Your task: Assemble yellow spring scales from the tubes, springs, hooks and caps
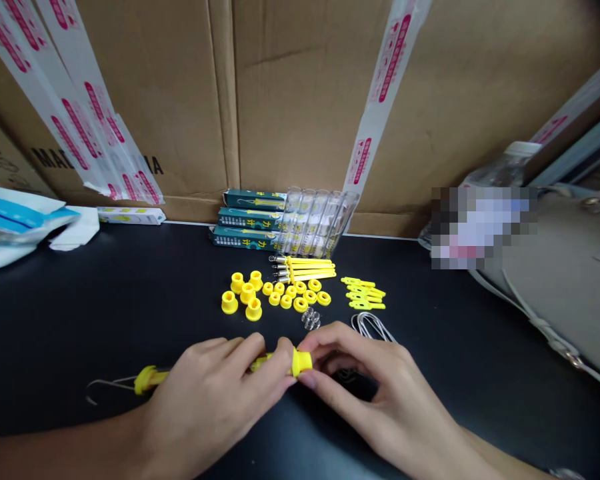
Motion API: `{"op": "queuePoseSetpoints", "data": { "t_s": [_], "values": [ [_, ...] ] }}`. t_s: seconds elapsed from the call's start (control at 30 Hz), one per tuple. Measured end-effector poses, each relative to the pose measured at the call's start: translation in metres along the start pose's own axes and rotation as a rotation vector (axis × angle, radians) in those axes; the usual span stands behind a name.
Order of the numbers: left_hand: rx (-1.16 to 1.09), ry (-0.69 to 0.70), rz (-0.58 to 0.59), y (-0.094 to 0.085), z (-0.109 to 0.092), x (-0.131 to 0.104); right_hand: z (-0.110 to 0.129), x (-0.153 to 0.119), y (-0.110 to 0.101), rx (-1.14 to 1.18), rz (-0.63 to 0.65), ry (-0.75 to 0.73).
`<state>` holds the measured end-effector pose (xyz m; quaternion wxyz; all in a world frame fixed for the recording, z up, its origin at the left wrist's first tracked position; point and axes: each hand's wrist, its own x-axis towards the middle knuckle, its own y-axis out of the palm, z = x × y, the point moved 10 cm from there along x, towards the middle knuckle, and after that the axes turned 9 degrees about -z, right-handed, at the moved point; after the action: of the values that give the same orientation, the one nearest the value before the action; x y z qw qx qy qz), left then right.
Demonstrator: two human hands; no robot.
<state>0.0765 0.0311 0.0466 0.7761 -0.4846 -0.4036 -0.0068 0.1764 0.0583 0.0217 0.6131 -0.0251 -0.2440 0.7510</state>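
Observation:
My left hand (220, 390) is wrapped round a tubular spring scale (150, 379), whose wire hook sticks out to the left. At the tube's right end sits a yellow end cap (303, 362). The thumb and fingers of my right hand (375, 383) pinch this cap at its outer end. Most of the tube is hidden under my left hand. Just beyond my hands lie several small springs (311, 319) and a bundle of wire hooks (373, 327). Yellow flanged caps (247, 293) and yellow rings (300, 304) are grouped behind them.
Yellow rods with springs (310, 269) lie before clear tubes (317, 220) and green boxes (247, 238). Flat yellow pieces (366, 293) are right of the rings. A bottle (505, 167) and pale bag (565, 267) stand right, a plastic packet (20, 217) left; cardboard (290, 100) walls the back.

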Motion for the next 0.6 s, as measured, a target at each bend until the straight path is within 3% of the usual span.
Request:
{"op": "queuePoseSetpoints", "data": {
  "t_s": [0.3, 0.5, 0.6],
  "values": [
    [-0.023, 0.004, 0.007, 0.0, -0.002, -0.002, -0.004, -0.003, -0.012, 0.119, -0.171, -0.035],
    [-0.005, -0.019, 0.024, 0.002, 0.002, 0.0, -0.005, -0.003, 0.003, 0.028, -0.004, 0.05],
    [-0.006, -0.01, 0.045, 0.002, 0.001, 0.001, 0.003, -0.004, 0.0, 0.024, -0.033, 0.015]
  ]
}}
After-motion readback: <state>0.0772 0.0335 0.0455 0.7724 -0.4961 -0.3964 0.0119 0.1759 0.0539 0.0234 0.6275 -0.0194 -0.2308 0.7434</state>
